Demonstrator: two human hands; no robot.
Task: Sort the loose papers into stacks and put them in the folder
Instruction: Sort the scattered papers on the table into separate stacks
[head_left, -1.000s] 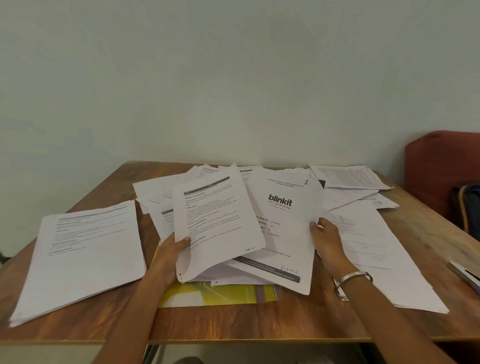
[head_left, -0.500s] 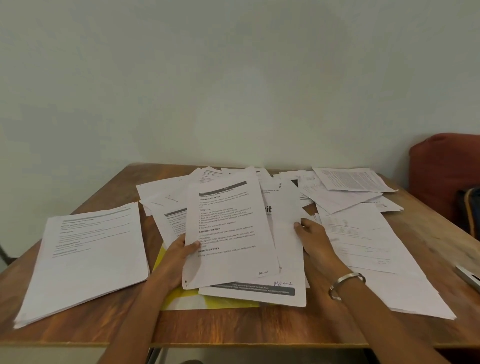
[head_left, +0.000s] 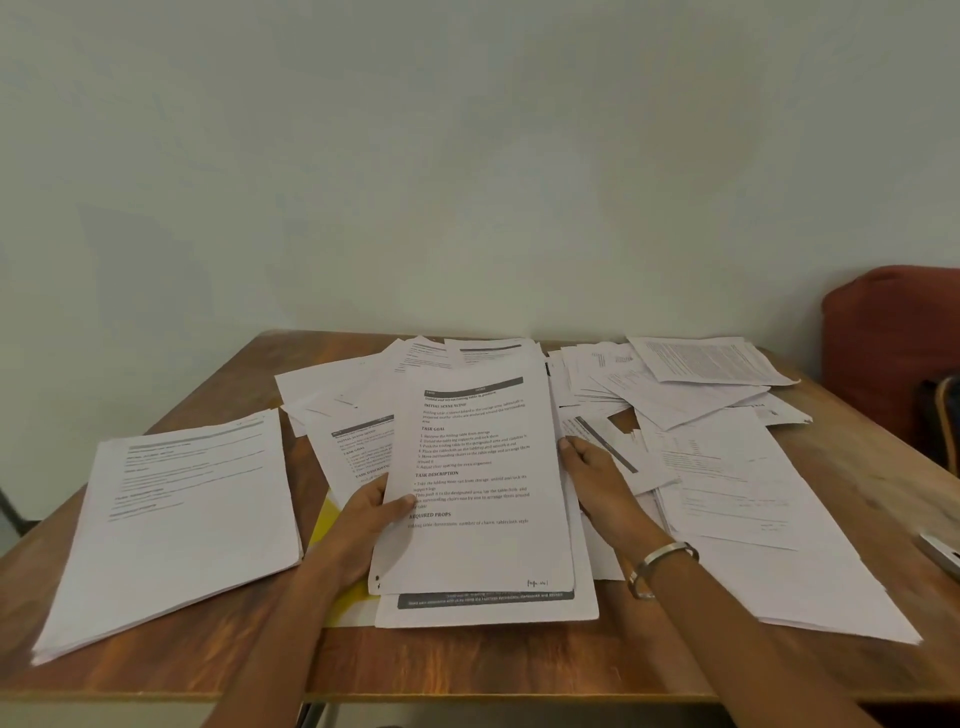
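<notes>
Papers (head_left: 727, 467) only partly sorted: one squared stack (head_left: 171, 519) at the left of the counter (head_left: 467, 660), a loose heap (head_left: 675, 395) across the middle and right. Left hand (head_left: 363, 525) gripping a sheaf (head_left: 478, 493) above the yellow folder (head_left: 321, 525); right hand (head_left: 597, 478) at the sheaf's right edge, fingers hidden, hold impossible to tell. Most sorting and all filing judged yet to come.

Left hand (head_left: 363, 525) is sliding the "TASK GOAL" sheet (head_left: 478, 483) right and down onto the blinkit sheet (head_left: 485, 605), covering its logo and leaving only the dark footer band showing, while right hand (head_left: 597, 483) is moving in along that pile's right edge.
</notes>
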